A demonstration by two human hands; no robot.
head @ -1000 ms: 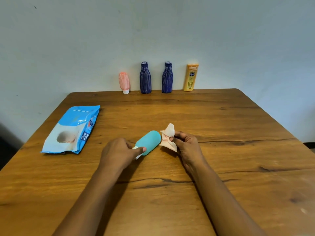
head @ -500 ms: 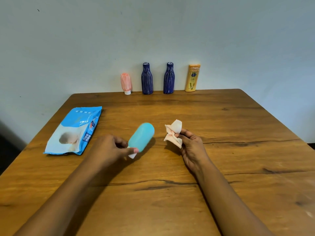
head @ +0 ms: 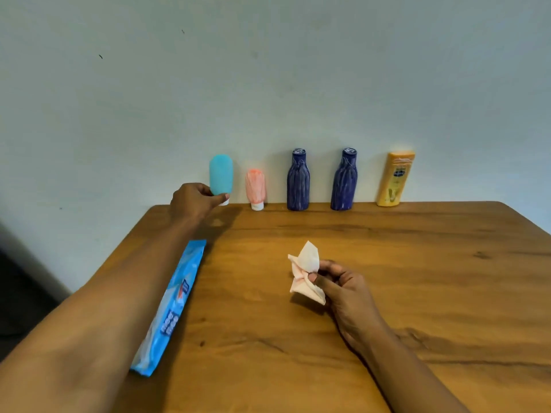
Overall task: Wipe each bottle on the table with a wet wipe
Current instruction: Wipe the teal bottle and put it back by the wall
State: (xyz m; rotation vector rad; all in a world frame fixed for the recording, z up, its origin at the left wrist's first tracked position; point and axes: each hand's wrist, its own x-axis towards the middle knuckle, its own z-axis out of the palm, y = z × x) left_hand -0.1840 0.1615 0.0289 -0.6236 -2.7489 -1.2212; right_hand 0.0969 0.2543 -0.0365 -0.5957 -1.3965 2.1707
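**Item 1.** Right hand [head: 346, 296], nearest. Fingers [head: 326, 268] were curled, thumb and forefinger pinching a crumpled wet wipe [head: 307, 272] at its waist, with corners flaring above and below the pinch. Judged limp, damp and near weightless; any hold would serve.

**Item 2.** Wipes pack [head: 174, 305], flat on the tabletop [head: 387, 338], left of those fingers and partly hidden by the left forearm.

**Item 3.** Left hand [head: 193, 201], extended to the far edge. Fingers were closed round the lower end of the teal bottle [head: 221, 172], thumb beside its white cap.
- The bottle pointed cap down, rounded end up, long axis vertical. Whether the cap touched the tabletop could not be told.
- Judged light, soft-walled, apt to dent and a little slick; best held low on the body, gently.

**Item 4.** Right of those fingers, along the wall, all upright:
- pink bottle [head: 255, 186], just beside and cap down
- dark blue bottle [head: 298, 180]
- second dark blue bottle [head: 343, 180]
- yellow bottle [head: 395, 180]
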